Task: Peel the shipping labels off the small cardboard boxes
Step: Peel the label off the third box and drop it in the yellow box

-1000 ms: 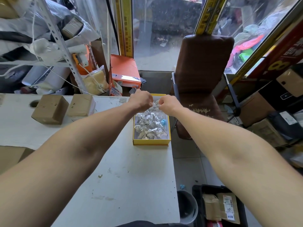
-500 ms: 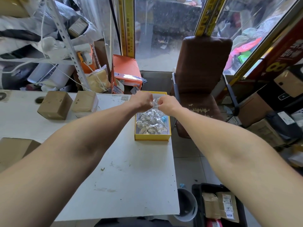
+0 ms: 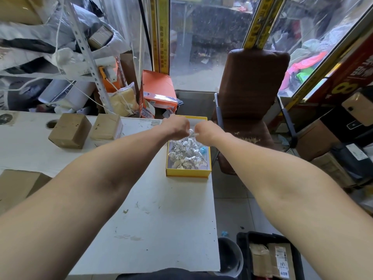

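Both my arms reach out over the white table [image 3: 153, 219]. My left hand [image 3: 176, 128] and my right hand [image 3: 205, 131] are curled close together above a yellow tray [image 3: 187, 172], pinching a crumpled, shiny peeled label [image 3: 191, 132] between them. The tray holds several crumpled white labels [image 3: 186, 154]. Two small cardboard boxes stand on the table's far left, one [image 3: 69, 130] beside the other [image 3: 107, 127]. A larger cardboard box [image 3: 18, 184] lies at the left edge, partly hidden by my left arm.
A brown padded chair [image 3: 250, 93] stands past the table's right end. A black crate [image 3: 270, 257] with labelled cardboard parcels and a dark bin [image 3: 230, 255] sit on the floor at lower right. Shelving with bags and an orange box [image 3: 158, 91] crowd the back left.
My hands have stayed together over the yellow tray, working the crumpled label; they have shifted only slightly. The camera view has drifted a little.
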{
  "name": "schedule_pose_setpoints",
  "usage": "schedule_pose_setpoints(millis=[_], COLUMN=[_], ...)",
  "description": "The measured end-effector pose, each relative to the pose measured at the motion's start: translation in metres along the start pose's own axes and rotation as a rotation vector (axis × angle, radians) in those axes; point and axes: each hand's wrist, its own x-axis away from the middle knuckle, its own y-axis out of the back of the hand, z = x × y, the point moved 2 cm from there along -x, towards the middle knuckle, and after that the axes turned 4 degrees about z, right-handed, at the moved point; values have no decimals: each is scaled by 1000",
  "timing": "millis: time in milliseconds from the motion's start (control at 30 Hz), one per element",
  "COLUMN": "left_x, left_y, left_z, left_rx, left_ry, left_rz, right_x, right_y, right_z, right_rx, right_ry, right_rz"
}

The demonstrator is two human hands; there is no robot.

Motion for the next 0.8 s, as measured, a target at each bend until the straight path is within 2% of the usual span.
schedule_pose_setpoints(millis=[133, 400, 800], left_x=[-2, -2, 0], left_y=[-1, 0, -2], left_z=[1, 1, -12], left_rx=[-31, -133, -138], left_ry=[-17, -100, -51], left_rz=[39, 175, 134], right_x=[2, -1, -2], right_y=[0, 1, 1], right_z=[-1, -7, -9], right_rx=[111, 92, 64], right_ry=[28, 7, -1], right_rz=[52, 46, 45])
